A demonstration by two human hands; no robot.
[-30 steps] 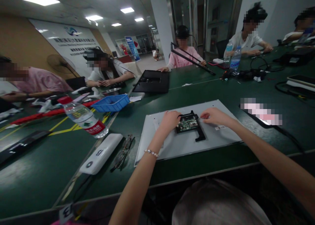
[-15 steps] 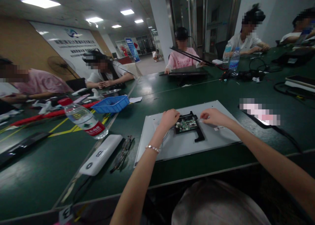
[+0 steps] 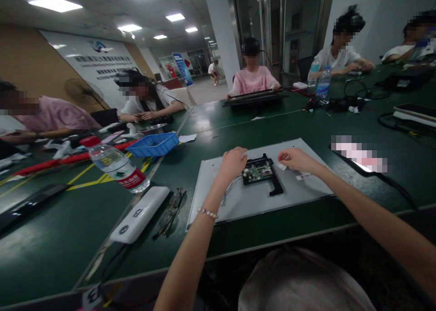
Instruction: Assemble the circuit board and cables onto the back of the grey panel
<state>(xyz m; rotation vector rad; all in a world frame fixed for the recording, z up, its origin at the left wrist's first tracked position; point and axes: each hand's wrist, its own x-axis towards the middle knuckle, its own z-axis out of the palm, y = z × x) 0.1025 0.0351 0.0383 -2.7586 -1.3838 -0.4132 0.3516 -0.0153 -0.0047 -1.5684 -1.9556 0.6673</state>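
A pale flat panel (image 3: 299,190) lies in front of me. On it sits a green circuit board (image 3: 258,171) in a black bracket (image 3: 276,187). At the board's left edge is my left hand (image 3: 233,165), its fingers curled together; whatever they may hold is hidden. A white cable (image 3: 230,188) runs out below that hand across the panel. Just right of the bracket, apart from it, my right hand (image 3: 293,159) is closed in a pinch. A small white piece (image 3: 282,166) shows under its fingertips, too small to name. A white label (image 3: 304,176) is stuck near that hand.
To the left are a power bank (image 3: 140,214), folded eyeglasses (image 3: 170,213), a water bottle (image 3: 117,163) and a blue basket (image 3: 154,144). A phone (image 3: 357,156) with a cable lies right of the panel. Several people sit around the green table (image 3: 225,131).
My left hand has shifted slightly toward me and left. The white piece under my right fingertips shows more now. Across the table, a person in pink has tilted a dark panel.
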